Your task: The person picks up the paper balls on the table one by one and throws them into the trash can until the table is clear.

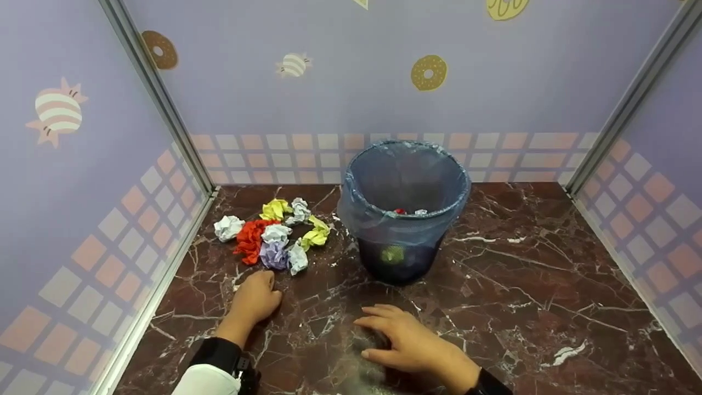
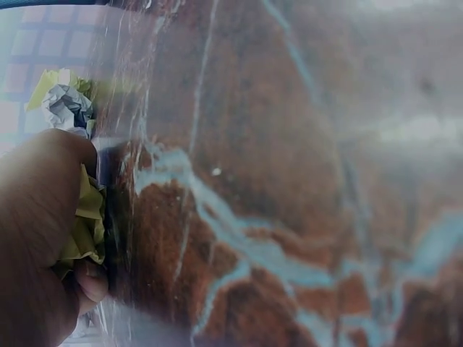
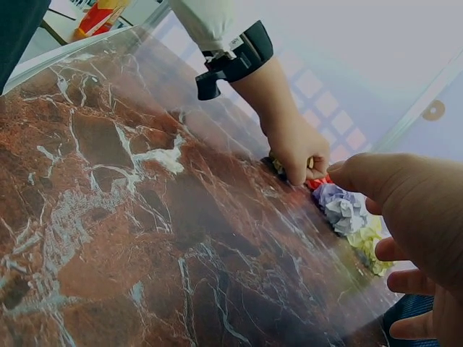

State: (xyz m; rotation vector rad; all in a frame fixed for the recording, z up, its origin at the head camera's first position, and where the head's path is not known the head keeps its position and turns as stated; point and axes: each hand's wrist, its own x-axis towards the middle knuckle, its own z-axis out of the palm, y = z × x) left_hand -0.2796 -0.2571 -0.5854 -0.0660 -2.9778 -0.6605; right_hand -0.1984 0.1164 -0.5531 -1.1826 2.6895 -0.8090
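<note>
My left hand (image 1: 255,296) grips a ball of crumpled yellow paper (image 2: 88,224), close to the table and just in front of a heap of paper balls. Beneath the hand in the head view the yellow ball is hidden. The heap holds red paper (image 1: 250,241), purple paper (image 1: 273,255), white paper (image 1: 228,227) and yellow paper (image 1: 316,233). My right hand (image 1: 408,340) is held over the table in front of the bin, fingers spread and relaxed, holding nothing. A dark bin (image 1: 397,263) with a blue plastic liner (image 1: 408,230) stands right of the heap.
Inside the bin lie a red ball (image 1: 400,211) and a pale ball (image 1: 420,212); something green (image 1: 392,254) shows through its side. The dark marble-patterned table (image 1: 526,307) is enclosed by purple wall panels (image 1: 351,93) at the back and both sides.
</note>
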